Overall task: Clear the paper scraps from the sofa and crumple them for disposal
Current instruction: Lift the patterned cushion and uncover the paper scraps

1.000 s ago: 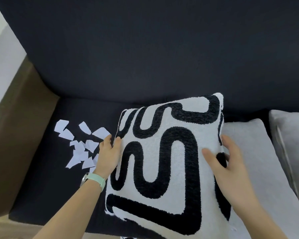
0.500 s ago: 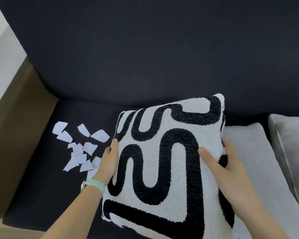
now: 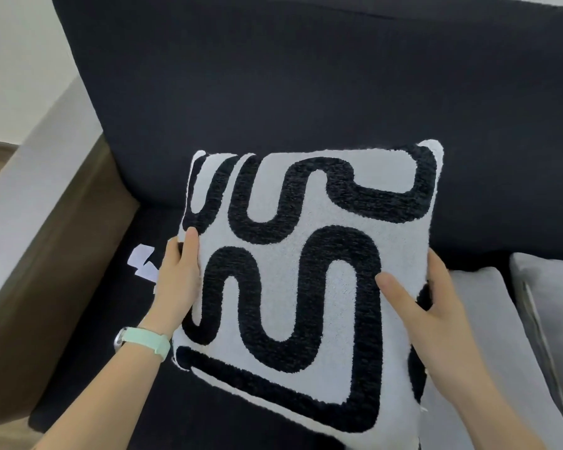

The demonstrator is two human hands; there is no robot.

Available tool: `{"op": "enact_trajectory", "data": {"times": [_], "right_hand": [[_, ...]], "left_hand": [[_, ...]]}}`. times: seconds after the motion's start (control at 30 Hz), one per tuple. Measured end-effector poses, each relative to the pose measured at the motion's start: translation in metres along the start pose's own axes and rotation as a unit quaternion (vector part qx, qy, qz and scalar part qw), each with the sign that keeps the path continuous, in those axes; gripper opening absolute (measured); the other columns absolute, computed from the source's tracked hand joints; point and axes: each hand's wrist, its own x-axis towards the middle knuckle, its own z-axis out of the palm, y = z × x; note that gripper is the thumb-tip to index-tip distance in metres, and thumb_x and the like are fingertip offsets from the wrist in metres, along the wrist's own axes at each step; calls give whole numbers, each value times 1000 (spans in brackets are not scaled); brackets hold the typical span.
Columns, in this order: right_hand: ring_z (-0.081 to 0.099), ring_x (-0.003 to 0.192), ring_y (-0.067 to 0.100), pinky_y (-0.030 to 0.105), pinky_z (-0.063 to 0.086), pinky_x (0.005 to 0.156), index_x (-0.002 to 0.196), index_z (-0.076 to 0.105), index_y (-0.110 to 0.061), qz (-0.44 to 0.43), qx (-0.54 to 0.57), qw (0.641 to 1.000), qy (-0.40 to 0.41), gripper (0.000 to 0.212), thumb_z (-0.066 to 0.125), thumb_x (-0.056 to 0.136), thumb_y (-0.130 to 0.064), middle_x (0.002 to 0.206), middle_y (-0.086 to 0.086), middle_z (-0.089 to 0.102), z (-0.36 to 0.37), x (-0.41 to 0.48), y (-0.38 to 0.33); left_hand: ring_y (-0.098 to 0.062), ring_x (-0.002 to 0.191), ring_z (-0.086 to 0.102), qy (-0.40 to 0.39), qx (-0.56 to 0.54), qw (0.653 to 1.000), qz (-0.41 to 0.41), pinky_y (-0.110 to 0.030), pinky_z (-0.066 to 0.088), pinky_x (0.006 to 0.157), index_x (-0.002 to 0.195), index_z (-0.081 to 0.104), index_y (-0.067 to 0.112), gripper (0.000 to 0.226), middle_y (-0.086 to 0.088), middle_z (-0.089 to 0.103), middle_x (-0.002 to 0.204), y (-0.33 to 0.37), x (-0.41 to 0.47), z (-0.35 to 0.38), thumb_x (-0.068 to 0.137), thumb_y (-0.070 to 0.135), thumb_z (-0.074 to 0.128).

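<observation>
A white cushion with thick black wavy lines (image 3: 306,271) is held up over the dark sofa seat (image 3: 117,352). My left hand (image 3: 179,280) grips its left edge, thumb on the front. My right hand (image 3: 433,313) grips its right edge, thumb pressed on the front too. White paper scraps (image 3: 142,263) lie on the seat near the left armrest. Only two or three scraps show; my left hand and the cushion hide the others.
A brown and grey armrest (image 3: 56,228) borders the seat on the left. The dark backrest (image 3: 306,86) rises behind the cushion. Two grey cushions (image 3: 488,319) (image 3: 553,306) lie on the seat at the right.
Both hands have lifted the patterned cushion higher and to the left. It now covers most of the paper scraps that were in plain sight before.
</observation>
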Motion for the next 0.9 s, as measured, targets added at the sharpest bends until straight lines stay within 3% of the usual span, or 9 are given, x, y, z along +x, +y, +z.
{"op": "enact_trajectory", "data": {"times": [0.13,0.33,0.4,0.5,0.6,0.67,0.73,0.9], "right_hand": [[52,118,-16,19,44,92,141,45,-43,-46,15,999,-17,59,67,87,-35,131,-30,58,18,14,-17],[58,119,-5,14,53,90,138,51,-36,-93,21,994,-61,49,64,93,-22,129,-22,63,54,46,-40],[59,120,-1,22,53,93,138,51,-34,-102,32,992,-70,50,64,94,-16,129,-19,64,67,57,-45],[61,119,2,26,55,95,137,53,-32,-114,42,990,-67,49,64,94,-12,127,-16,66,82,74,-51],[65,114,7,20,56,88,134,54,-33,-115,45,990,-61,47,64,94,-11,122,-13,69,100,92,-55],[65,116,9,32,54,97,134,54,-33,-113,44,991,-57,48,64,94,-10,123,-11,70,110,102,-53],[64,116,8,40,50,103,135,53,-32,-106,43,992,-48,51,64,93,-6,123,-11,69,120,110,-47],[65,114,7,37,51,101,134,55,-30,-77,56,994,-43,52,65,91,-1,121,-10,70,138,128,-21]], "left_hand": [[-12,92,56,28,-29,997,72,-33,41,87,112,54,17,44,9,58,92,29,11,-28,98,55,39],[18,94,49,59,-30,987,147,-10,33,76,128,45,35,32,29,54,105,64,29,-67,102,49,34],[26,92,49,64,-36,984,163,-9,33,78,129,45,38,30,32,54,108,70,37,-79,102,48,35],[16,101,52,68,-28,978,196,-14,35,88,131,47,31,33,28,56,112,78,51,-94,103,45,35],[22,88,51,70,-3,976,207,-9,35,79,118,48,31,22,24,55,101,84,68,-105,104,42,36],[27,77,49,66,11,975,210,-2,37,70,107,48,31,16,21,54,93,86,80,-109,104,41,37],[24,72,50,59,25,975,215,-4,38,67,98,47,30,16,19,51,86,83,90,-110,104,41,37],[14,69,50,36,51,968,242,-2,39,66,88,43,28,17,13,47,81,66,119,-107,104,32,40]]}}
